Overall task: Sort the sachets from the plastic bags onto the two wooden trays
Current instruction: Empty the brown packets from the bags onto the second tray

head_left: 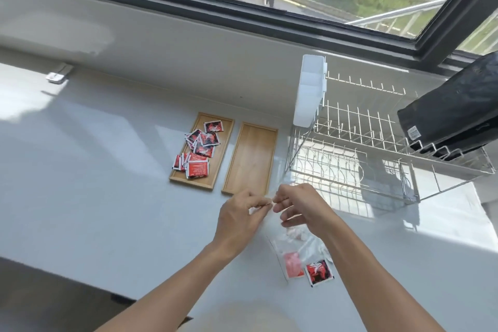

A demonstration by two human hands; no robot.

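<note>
Hands, left hand (pixel 237 217) and right hand (pixel 301 207), pinch the clear plastic bag (pixel 297 248) top, near the empty wooden tray (pixel 252 156).

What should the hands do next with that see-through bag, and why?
Probably pull the clear plastic bag open at its top. The left hand and right hand both pinch its upper edge, sachets still sit inside, and the right wooden tray is bare while the left wooden tray already holds red sachets.

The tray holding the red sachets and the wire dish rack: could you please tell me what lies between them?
In the head view, the second wooden tray lies between the filled tray and the dish rack; it holds nothing.
</note>
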